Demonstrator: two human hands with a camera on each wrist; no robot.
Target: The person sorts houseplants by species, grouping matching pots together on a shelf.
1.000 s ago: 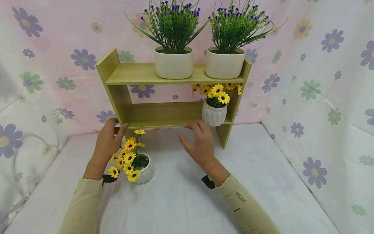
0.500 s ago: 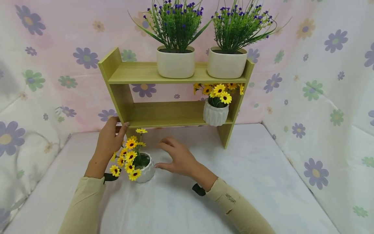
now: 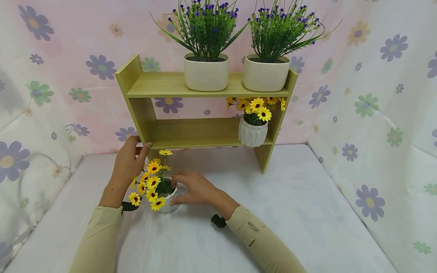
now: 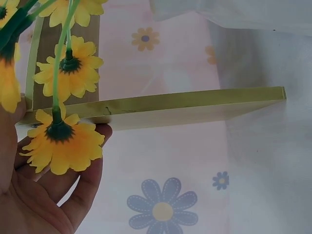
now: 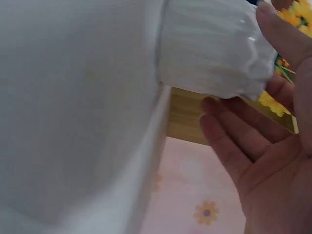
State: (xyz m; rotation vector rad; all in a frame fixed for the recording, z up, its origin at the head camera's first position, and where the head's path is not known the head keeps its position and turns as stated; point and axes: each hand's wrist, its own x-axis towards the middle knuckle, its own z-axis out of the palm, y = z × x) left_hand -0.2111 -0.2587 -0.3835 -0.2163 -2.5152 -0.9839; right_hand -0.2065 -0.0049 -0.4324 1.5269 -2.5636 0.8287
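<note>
My left hand (image 3: 126,161) grips the left side panel of a two-tier wooden shelf (image 3: 194,132), thumb at its front edge. In the left wrist view, fingers bend behind the panel (image 4: 195,100), and yellow artificial flowers (image 4: 63,146) hang in front of the palm. On the table, a white ribbed flowerpot (image 3: 167,208) with yellow flowers leans its blooms to the left. My right hand (image 3: 198,191) holds this pot from its right side, fingers at the far rim and thumb on the near side. The right wrist view shows the pot (image 5: 209,48) between thumb and fingers.
A matching flowerpot (image 3: 252,132) with yellow flowers stands at the right end of the lower shelf board. Two cream planters (image 3: 206,76) with purple flowers stand on the top board. Flower-printed cloth (image 3: 68,113) hangs behind the white-covered table (image 3: 307,212).
My right hand has left the front edge of the lower board, moved left and down, and come around the flowerpot on the table. The left hand stays on the shelf.
</note>
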